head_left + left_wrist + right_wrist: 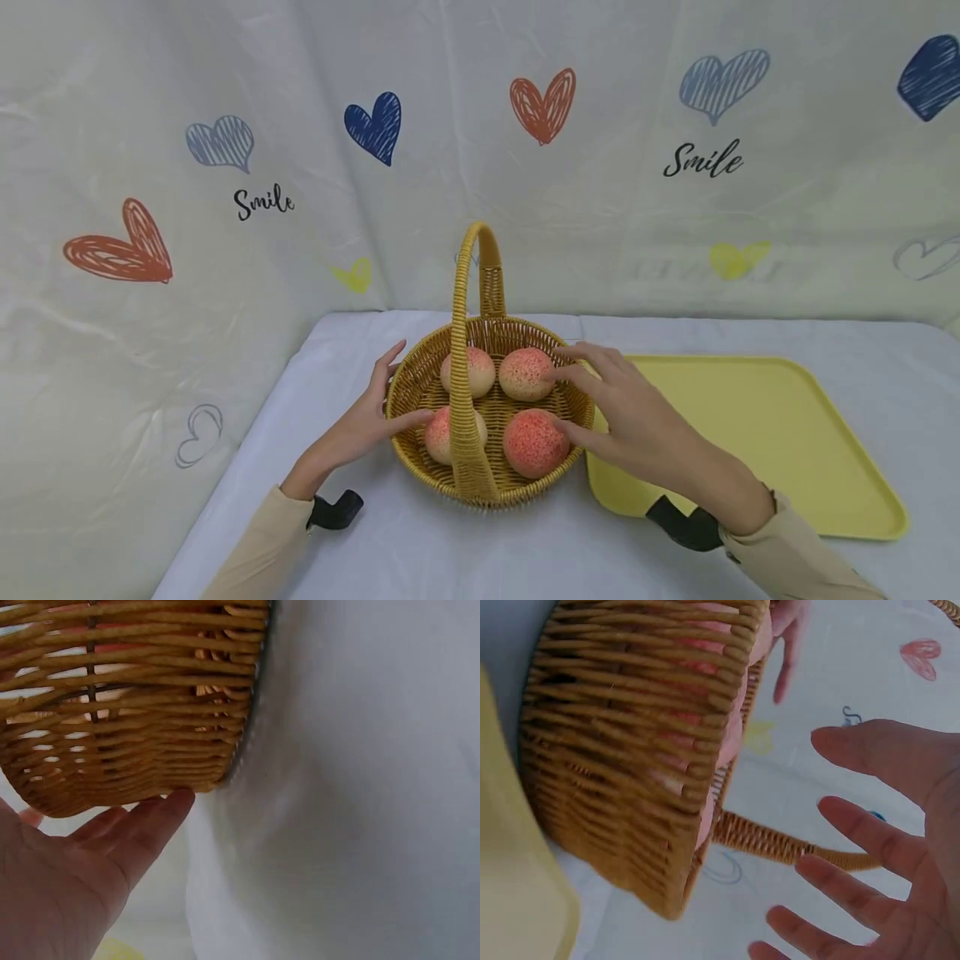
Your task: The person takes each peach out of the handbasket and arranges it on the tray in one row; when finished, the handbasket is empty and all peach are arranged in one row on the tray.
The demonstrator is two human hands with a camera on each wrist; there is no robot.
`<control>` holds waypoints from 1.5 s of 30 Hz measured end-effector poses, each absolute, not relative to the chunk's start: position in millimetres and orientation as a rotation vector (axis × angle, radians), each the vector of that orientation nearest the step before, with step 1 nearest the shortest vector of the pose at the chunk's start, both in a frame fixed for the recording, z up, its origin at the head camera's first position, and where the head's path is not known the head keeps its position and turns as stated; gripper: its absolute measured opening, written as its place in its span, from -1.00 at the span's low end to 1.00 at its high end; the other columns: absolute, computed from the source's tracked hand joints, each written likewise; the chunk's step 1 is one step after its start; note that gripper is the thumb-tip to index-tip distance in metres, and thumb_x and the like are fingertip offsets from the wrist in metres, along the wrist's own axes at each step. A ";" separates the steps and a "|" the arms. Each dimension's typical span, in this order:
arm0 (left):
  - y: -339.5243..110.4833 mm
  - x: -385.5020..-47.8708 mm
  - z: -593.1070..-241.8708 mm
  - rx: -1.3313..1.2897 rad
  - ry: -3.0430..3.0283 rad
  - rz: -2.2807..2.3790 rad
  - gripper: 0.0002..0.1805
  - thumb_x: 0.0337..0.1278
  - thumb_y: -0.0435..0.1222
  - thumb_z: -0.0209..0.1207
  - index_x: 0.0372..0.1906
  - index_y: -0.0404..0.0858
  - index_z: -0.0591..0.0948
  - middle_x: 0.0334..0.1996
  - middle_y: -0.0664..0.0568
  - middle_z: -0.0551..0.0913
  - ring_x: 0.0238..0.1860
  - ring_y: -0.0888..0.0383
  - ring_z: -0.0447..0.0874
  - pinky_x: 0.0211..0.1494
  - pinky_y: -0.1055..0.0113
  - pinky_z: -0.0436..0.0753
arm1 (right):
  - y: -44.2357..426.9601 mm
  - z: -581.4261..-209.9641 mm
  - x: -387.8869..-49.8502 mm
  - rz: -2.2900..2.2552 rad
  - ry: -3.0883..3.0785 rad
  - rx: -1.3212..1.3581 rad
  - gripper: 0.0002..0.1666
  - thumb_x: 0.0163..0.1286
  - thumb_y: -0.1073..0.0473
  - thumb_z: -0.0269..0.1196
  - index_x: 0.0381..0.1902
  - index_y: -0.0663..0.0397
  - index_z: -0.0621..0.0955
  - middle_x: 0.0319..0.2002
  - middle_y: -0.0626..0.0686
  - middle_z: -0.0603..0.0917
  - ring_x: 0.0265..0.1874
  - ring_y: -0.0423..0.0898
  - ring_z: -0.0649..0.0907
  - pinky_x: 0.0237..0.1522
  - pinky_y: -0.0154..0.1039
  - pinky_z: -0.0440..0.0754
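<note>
The right grip point(633, 417) hangs over the right rim of the wicker basket point(622, 742), fingers spread well apart, and just below its thumb we have a deep-pink ball point(537, 446); by its fingertips, a paler ball point(525, 377). Over on the basket's other side we find the left grip point(363, 421), fingers straight against the outer wall, thumb apart from them and over the rim, beside a third ball point(437, 437). Beyond that thumb sits a fourth ball point(482, 372), partly behind the arched handle point(491, 287). Past the right grip we spot the yellow tray point(735, 433) on the white-covered worktop point(408, 550), and farthest off hangs the backdrop point(450, 50), all hearts and "Smile" lettering!
</note>
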State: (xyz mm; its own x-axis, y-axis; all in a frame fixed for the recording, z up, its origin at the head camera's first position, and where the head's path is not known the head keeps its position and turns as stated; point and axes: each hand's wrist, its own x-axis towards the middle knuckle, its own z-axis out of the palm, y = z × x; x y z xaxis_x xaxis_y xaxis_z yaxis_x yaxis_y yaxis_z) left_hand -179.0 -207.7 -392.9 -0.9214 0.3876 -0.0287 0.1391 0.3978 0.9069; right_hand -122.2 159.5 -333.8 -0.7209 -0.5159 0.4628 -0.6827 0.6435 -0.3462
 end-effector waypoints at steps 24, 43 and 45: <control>-215.3 -183.9 -404.0 0.614 2.320 1.536 -0.03 0.47 -0.24 0.16 0.71 0.15 -0.18 0.70 -0.02 -0.19 0.63 -0.20 -0.02 0.52 -0.22 0.16 | 120.1 -349.4 -137.8 0.699 -2.901 1.200 -0.62 0.28 0.06 0.51 0.03 -0.06 0.70 0.01 -0.10 0.56 -0.04 -0.12 0.60 -0.05 -0.12 0.65; -228.9 -190.1 -406.1 0.658 2.171 1.591 0.01 0.42 -0.28 0.17 0.70 0.27 -0.18 0.70 0.16 -0.26 0.68 -0.06 -0.25 0.59 -0.21 -0.08 | 114.3 -349.1 -145.5 0.727 -2.942 1.182 -0.54 0.10 0.04 0.56 -0.01 -0.12 0.72 0.01 -0.09 0.61 -0.11 -0.13 0.63 -0.16 -0.18 0.63; -229.2 -190.4 -406.7 0.671 2.172 1.591 0.01 0.43 -0.30 0.17 0.70 0.24 -0.17 0.71 0.10 -0.23 0.67 -0.11 -0.18 0.57 -0.22 -0.02 | 116.1 -348.0 -145.3 0.729 -2.916 1.163 -0.54 0.07 0.06 0.55 -0.02 -0.15 0.73 0.04 -0.08 0.62 -0.11 -0.14 0.63 -0.19 -0.20 0.63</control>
